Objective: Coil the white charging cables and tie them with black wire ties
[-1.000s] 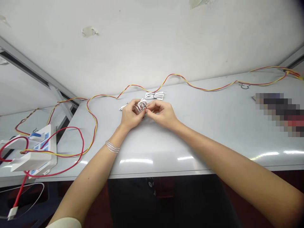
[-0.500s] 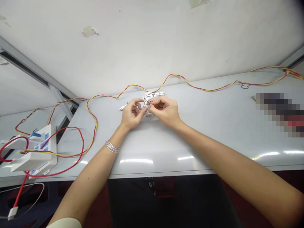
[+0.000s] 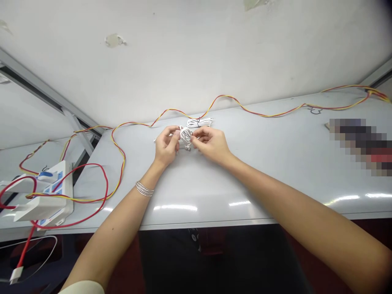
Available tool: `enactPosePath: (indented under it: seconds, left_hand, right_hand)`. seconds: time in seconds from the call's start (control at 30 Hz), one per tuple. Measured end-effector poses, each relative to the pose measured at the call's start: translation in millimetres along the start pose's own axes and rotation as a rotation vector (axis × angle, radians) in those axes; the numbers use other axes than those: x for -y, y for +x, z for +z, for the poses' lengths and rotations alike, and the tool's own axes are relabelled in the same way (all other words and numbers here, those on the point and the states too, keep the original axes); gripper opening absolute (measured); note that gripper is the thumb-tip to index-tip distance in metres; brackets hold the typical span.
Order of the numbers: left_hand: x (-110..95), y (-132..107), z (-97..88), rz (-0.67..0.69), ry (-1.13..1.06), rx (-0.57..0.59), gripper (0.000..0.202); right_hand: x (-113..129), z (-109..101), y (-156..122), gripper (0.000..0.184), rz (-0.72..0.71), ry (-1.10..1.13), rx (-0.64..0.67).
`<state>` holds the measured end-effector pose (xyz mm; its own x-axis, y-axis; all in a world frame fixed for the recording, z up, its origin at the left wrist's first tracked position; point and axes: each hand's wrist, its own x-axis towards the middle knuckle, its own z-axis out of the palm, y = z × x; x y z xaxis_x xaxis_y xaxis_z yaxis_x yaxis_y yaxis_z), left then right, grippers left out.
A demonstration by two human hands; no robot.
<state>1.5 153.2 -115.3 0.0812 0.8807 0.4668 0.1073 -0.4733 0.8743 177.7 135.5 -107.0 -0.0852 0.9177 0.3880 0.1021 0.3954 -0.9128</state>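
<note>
Between my two hands is a coiled white cable (image 3: pixel 185 136), its loops bunched together above the table. My left hand (image 3: pixel 167 146) pinches the left side of the coil with thumb and fingers. On the opposite side, my right hand (image 3: pixel 211 143) is closed at the coil's right edge, thumb and forefinger together; a thin dark tie seems to show there. Just behind the hands, a second white cable bundle (image 3: pixel 199 123) lies on the table, bound with a black tie. Part of another white cable shows behind my left hand, mostly hidden.
A red and yellow twisted wire (image 3: pixel 226 96) runs along the wall at the back. To the left, a white power strip (image 3: pixel 65 196) holds plugs and red wires. A blurred-out object (image 3: pixel 364 143) lies at the right. The grey table (image 3: pixel 260 196) ends at a front edge.
My left hand has shifted slightly left, and more of the coil's loops now show between the hands. My right hand has stayed nearly in place.
</note>
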Motion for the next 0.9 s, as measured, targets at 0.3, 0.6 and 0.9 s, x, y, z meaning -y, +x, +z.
enactPosePath:
  seconds: [0.3, 0.6, 0.9]
  left_hand:
    - [-4, -1, 4.7, 0.137, 0.205, -0.154, 0.027]
    - [-11, -2, 2.8, 0.31, 0.431, -0.233, 0.015]
    - [-11, -3, 2.0, 0.207, 0.361, -0.153, 0.02]
  right_hand:
    - [5, 0, -2, 0.012, -0.084, -0.003, 0.01]
    - [4, 1, -3, 0.016, -0.064, 0.087, 0.036]
    - [9, 2, 2, 0.028, 0.116, 0.348, -0.005]
